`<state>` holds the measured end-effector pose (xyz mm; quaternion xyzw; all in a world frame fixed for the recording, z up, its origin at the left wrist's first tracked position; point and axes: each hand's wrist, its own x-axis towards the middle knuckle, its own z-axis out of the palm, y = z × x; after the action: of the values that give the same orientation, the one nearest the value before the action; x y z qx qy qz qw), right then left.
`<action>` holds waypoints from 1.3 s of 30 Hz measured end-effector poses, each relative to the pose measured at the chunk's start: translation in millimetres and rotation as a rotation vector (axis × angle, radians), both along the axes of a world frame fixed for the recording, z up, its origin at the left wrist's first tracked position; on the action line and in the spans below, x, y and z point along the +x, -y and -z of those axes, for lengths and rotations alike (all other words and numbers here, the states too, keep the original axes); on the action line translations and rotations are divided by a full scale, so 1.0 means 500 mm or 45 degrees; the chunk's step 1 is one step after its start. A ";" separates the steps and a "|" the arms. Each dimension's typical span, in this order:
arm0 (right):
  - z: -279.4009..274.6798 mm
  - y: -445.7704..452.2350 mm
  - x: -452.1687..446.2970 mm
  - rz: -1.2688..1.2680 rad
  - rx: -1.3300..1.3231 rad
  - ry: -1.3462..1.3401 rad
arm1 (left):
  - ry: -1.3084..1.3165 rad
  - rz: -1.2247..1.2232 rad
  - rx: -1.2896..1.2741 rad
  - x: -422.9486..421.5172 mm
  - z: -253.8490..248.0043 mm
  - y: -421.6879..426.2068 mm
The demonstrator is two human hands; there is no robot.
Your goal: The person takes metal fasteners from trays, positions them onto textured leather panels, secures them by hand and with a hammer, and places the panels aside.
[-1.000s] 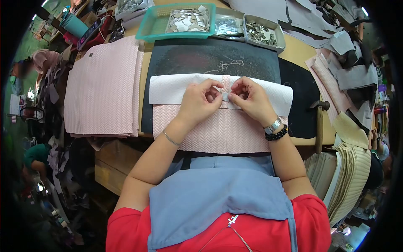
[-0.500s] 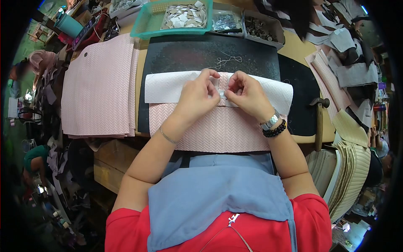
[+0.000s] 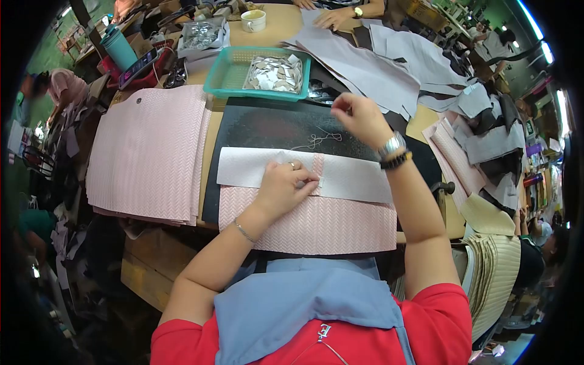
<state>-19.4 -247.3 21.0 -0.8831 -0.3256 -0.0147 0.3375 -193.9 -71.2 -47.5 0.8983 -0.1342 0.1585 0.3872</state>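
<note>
A pink quilted panel [image 3: 307, 225] lies in front of me, its far edge folded over to show the white backing [image 3: 359, 176]. A narrow pink strip [image 3: 318, 164] crosses that fold. My left hand [image 3: 285, 187] rests on the fold, thumb and fingertips closed together at the strip; a small white bit shows by the fingertips. My right hand [image 3: 360, 118] is raised above the black mat [image 3: 255, 125], its fingers curled into a pinch near the parts behind the mat. Whatever the pinch holds is not visible. Loose thread [image 3: 316, 143] lies on the mat.
Stacked pink panels [image 3: 149, 152] stand at left. Behind the mat is a green tray [image 3: 228, 85] with a bag of small pale pieces [image 3: 277, 73]. A hammer [image 3: 445, 188] is at right. Across the table, another person's hand [image 3: 331, 18] rests by grey sheets [image 3: 365, 67].
My right hand has left the fold and moved up and away over the mat. My left hand stays at the strip. The view has tilted up, showing more of the far table.
</note>
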 end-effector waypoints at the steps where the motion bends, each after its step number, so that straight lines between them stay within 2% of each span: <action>1: 0.017 -0.008 0.049 0.022 -0.115 0.020 | -0.010 -0.006 -0.005 -0.001 -0.001 0.000; 5: 0.064 -0.061 0.166 0.043 -0.529 0.131 | -0.017 -0.006 -0.033 0.001 0.005 0.002; 8: 0.066 -0.098 0.187 0.200 -0.811 0.189 | 0.012 -0.011 -0.030 0.004 0.008 0.001; 13: 0.069 -0.125 0.220 0.294 -0.792 -0.033 | -0.125 0.028 -0.070 0.001 -0.003 -0.006; 17: 0.076 -0.110 0.223 0.233 -0.624 -0.059 | -0.209 0.027 -0.146 0.002 -0.009 -0.005; 22: 0.097 -0.062 0.232 0.188 -0.130 -0.084 | -0.230 0.018 -0.126 0.005 -0.011 -0.007; 26: 0.093 -0.034 0.224 0.231 0.185 -0.468 | -0.220 0.026 -0.142 0.004 -0.007 -0.007; 33: 0.074 -0.012 0.181 0.245 0.444 -0.661 | -0.209 0.017 -0.156 0.002 -0.004 -0.005; 36: 0.056 -0.005 0.134 0.132 0.502 -0.700 | -0.178 0.026 -0.166 0.005 0.005 -0.007; 39: 0.008 -0.001 0.006 -0.114 0.399 -0.638 | -0.218 0.004 -0.146 0.004 -0.002 -0.008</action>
<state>-16.5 -247.0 16.9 -0.7812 -0.2646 0.1684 0.5398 -192.0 -67.2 -46.8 0.8848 -0.0926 0.0880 0.4481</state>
